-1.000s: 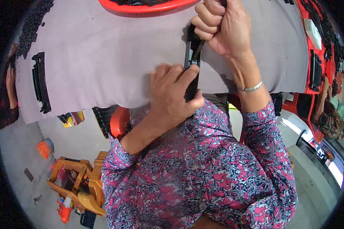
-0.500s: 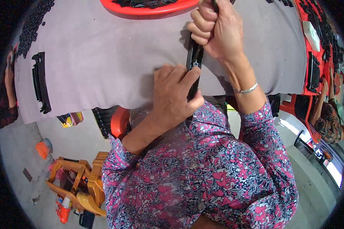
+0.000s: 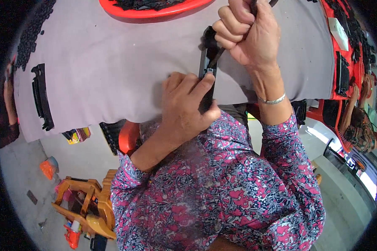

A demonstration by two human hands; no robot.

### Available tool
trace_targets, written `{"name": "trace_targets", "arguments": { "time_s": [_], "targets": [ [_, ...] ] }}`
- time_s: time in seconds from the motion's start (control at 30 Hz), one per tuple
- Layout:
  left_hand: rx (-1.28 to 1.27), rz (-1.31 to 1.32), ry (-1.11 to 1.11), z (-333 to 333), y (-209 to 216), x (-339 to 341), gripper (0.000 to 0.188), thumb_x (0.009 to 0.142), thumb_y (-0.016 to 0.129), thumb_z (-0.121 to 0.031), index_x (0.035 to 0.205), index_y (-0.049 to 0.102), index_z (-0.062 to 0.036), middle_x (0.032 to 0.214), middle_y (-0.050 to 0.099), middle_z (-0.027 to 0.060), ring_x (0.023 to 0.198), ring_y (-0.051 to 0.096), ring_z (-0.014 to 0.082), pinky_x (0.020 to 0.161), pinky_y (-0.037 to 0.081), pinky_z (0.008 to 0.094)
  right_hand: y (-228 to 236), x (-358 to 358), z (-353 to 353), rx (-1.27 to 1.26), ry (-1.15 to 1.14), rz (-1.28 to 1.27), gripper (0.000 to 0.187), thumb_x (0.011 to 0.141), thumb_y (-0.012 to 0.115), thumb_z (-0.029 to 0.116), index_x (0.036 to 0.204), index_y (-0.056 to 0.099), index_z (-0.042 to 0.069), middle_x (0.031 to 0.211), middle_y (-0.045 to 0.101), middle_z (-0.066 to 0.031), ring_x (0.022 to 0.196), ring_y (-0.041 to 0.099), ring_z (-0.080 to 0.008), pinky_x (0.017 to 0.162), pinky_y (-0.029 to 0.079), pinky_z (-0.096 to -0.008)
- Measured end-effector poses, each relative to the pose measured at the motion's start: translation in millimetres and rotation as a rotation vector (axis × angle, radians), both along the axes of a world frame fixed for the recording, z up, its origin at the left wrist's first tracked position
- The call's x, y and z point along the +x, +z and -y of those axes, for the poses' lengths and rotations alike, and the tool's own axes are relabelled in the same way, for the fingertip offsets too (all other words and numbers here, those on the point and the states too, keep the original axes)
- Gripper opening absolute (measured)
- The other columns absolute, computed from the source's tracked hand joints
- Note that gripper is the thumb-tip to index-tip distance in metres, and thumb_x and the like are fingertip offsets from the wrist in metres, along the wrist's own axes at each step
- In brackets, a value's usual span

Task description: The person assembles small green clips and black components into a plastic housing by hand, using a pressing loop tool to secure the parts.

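My left hand [image 3: 186,98] grips the near end of a long narrow black plastic piece [image 3: 208,39] at the table's front edge, thumb and fingers on either side of it. A small light grey fitting [image 3: 210,71] shows on the piece just beyond the fingers. My right hand [image 3: 253,35] is closed in a fist, above and to the right of the far end. Out of the fist a thin dark strip [image 3: 218,55] slants down to the piece near the fitting; its other end shows past the thumb. Whether it is a tool or a loose part, I cannot tell.
A red basin [image 3: 155,16] of black parts stands at the far side of the grey cloth-covered table [image 3: 104,71]. Small black pieces [image 3: 31,35] are heaped far left, near slatted black parts [image 3: 42,98]. More slatted parts [image 3: 342,75] lie right. Other people sit at both sides.
My right fist has moved right, swinging the dark strip into a slant away from the black piece. My left hand keeps its hold, and the view has shifted slightly.
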State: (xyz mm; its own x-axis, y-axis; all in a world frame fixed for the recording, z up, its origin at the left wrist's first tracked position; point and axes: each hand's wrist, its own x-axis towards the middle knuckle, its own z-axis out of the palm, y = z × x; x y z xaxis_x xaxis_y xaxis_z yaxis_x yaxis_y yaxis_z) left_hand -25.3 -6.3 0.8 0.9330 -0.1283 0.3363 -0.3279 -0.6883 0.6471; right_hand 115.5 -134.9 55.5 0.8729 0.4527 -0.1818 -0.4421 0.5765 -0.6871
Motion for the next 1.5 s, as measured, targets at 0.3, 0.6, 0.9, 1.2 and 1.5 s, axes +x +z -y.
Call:
{"name": "trace_targets", "arguments": {
  "time_s": [0.3,0.6,0.9,1.2,1.5],
  "targets": [
    [-0.005,0.001,0.013,2.0,1.7,0.3,0.053,0.062,0.073,-0.019,0.113,0.066,-0.0076,0.088,0.055,0.0071,0.086,0.054,0.0291,0.077,0.041,0.0435,-2.4,-0.1,5.3,0.017,0.029,0.049,0.048,0.106,0.032,0.041,0.065,0.032,0.017,0.051,0.021,0.0050,0.042,0.015,-0.0089,0.039,0.015,-0.0252],
    [-0.016,0.041,0.011,0.9,-0.8,1.0,0.052,0.061,0.073,-0.018,0.111,0.066,-0.0075,0.085,0.053,0.0060,0.084,0.053,0.0280,0.074,0.041,0.0428,-4.7,-1.3,2.2,0.013,0.043,0.024,0.048,0.106,0.032,0.040,0.065,0.032,0.016,0.051,0.022,0.0047,0.042,0.016,-0.0093,0.039,0.016,-0.0257],
    [-0.017,0.019,0.020,0.5,0.4,-0.1,0.052,0.060,0.073,-0.019,0.110,0.066,-0.0075,0.085,0.053,0.0071,0.083,0.053,0.0289,0.072,0.041,0.0425,-19.1,-2.0,-2.7,0.037,0.093,0.029,0.045,0.106,0.031,0.038,0.067,0.032,0.016,0.053,0.021,0.0052,0.042,0.015,-0.0086,0.039,0.016,-0.0254],
    [-0.007,-0.008,-0.001,2.4,2.6,-2.0,0.057,0.062,0.072,-0.022,0.116,0.067,-0.0056,0.089,0.056,0.0107,0.086,0.052,0.0329,0.078,0.041,0.0457,-4.9,-3.5,0.0,0.045,0.003,-0.025,0.048,0.106,0.030,0.037,0.063,0.031,0.016,0.051,0.022,0.0052,0.042,0.016,-0.0093,0.039,0.017,-0.0257],
    [-0.008,0.001,-0.008,2.6,6.9,-0.2,0.052,0.062,0.071,-0.019,0.112,0.066,-0.0063,0.087,0.054,0.0077,0.083,0.053,0.0291,0.073,0.040,0.0431,0.0,-5.5,4.1,0.038,0.067,0.004,0.046,0.105,0.032,0.036,0.064,0.032,0.016,0.050,0.022,0.0041,0.042,0.016,-0.0100,0.039,0.016,-0.0264]
  ]
}}
